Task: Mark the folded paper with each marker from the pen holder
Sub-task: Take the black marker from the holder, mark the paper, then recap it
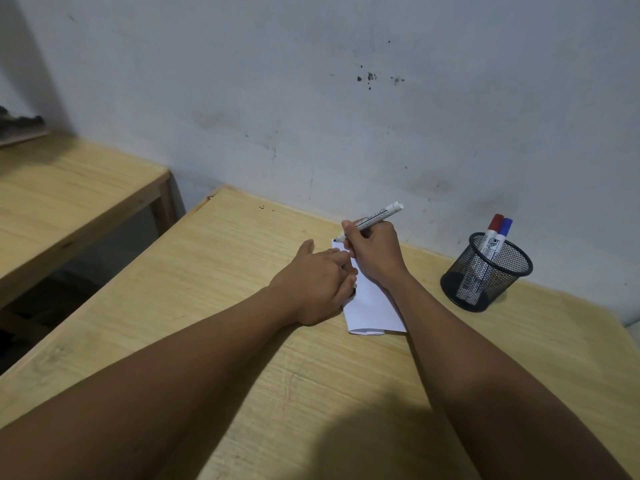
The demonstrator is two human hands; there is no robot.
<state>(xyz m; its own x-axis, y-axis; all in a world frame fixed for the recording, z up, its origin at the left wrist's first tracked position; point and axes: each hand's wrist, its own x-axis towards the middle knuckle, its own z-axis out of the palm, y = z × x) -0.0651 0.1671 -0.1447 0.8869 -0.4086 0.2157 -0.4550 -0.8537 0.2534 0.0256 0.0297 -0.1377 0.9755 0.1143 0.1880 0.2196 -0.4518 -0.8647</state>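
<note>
A white folded paper (372,308) lies on the wooden table (225,271). My right hand (375,254) grips a white marker (377,215) in a writing hold, with the dark tip touching the paper's far corner. My left hand (315,282) rests on the paper's left edge and presses it down. Its fingers are curled around a small dark piece (353,291) that looks like the marker's cap. A black mesh pen holder (485,275) stands to the right, apart from the paper. In it are a red-capped marker (496,224) and a blue-capped marker (506,227).
A stained wall runs right behind the table's far edge. A second wooden table (69,192) stands to the left across a gap. The pen holder sits close to the wall near the right end.
</note>
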